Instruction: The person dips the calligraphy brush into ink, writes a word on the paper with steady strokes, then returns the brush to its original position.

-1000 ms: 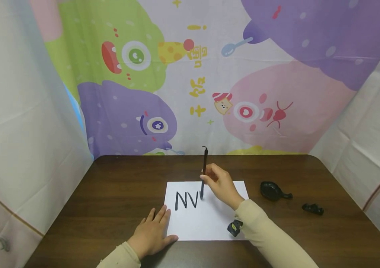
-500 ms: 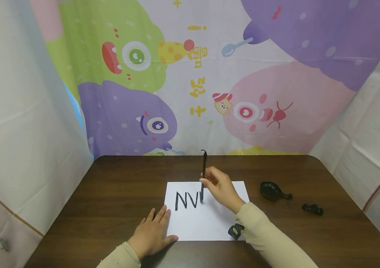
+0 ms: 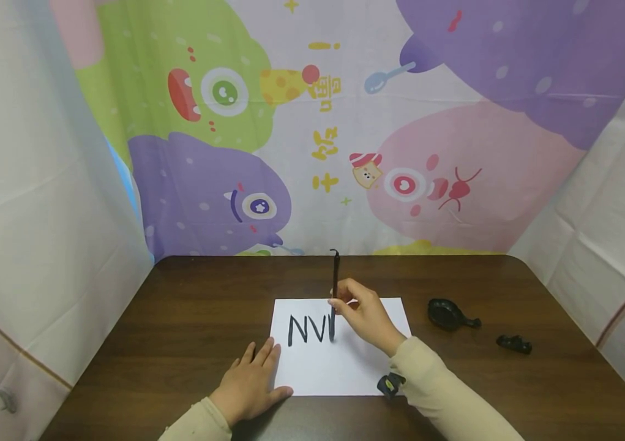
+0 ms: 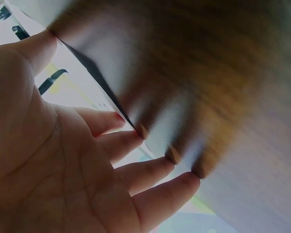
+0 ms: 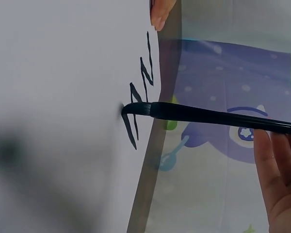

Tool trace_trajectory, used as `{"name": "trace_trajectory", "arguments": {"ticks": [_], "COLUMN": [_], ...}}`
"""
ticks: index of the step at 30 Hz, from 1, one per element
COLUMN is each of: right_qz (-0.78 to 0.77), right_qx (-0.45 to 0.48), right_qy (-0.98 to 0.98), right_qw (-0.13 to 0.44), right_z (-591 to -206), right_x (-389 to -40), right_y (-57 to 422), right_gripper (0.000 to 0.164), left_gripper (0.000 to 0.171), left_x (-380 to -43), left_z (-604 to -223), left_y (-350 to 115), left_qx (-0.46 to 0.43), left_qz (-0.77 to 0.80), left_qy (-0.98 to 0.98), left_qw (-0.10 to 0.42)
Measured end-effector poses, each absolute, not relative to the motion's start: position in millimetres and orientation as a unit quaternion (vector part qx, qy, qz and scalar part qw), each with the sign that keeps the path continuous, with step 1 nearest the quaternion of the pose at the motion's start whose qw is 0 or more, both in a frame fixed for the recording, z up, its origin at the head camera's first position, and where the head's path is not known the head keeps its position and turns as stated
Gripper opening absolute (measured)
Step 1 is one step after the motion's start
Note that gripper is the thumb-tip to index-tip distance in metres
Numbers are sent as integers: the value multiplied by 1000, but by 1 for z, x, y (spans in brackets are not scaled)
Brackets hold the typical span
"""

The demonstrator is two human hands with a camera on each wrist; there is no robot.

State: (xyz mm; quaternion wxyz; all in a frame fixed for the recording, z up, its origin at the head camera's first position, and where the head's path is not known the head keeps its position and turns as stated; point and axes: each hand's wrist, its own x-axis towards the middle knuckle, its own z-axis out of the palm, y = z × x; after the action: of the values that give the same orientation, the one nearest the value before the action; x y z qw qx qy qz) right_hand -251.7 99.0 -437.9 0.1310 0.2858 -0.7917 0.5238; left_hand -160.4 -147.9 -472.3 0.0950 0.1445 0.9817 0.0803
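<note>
My right hand (image 3: 366, 313) pinches a black writing brush (image 3: 336, 275) held nearly upright, with a small hanging loop at its top. In the right wrist view the dark bristles (image 5: 136, 108) bend against the white paper (image 3: 340, 373) at the lower end of a fresh stroke. Black strokes that read N and V (image 3: 306, 329) stand to the left of it. My left hand (image 3: 248, 380) lies with fingers spread at the paper's left edge, thumb on its lower left corner. The left wrist view shows these fingers straight, tips against the surface.
A black pan-shaped dish (image 3: 447, 313) with a short handle lies right of the paper on the brown table (image 3: 196, 294). Beside it sits a small bumpy black piece (image 3: 514, 344). A printed cartoon curtain (image 3: 334, 220) hangs behind the table's far edge.
My right hand has drawn the brush down the paper toward me, and the stroke right of the V has grown longer. The left hand has stayed in place.
</note>
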Motion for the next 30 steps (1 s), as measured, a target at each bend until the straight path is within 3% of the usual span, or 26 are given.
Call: {"name": "trace_trajectory", "arguments": {"ticks": [30], "right_qz": [550], "right_qx": [244], "right_qy": [-783], "right_qw": [156], "right_z": [-411], "right_x": [-262], "right_y": [115], "right_gripper": [16], "left_gripper": [88], "left_x": [-160], "left_z": [-469], "left_y": [-148], "left_qx": [145], "left_qz": [82], "left_qy": [982], "left_qw": [94]}}
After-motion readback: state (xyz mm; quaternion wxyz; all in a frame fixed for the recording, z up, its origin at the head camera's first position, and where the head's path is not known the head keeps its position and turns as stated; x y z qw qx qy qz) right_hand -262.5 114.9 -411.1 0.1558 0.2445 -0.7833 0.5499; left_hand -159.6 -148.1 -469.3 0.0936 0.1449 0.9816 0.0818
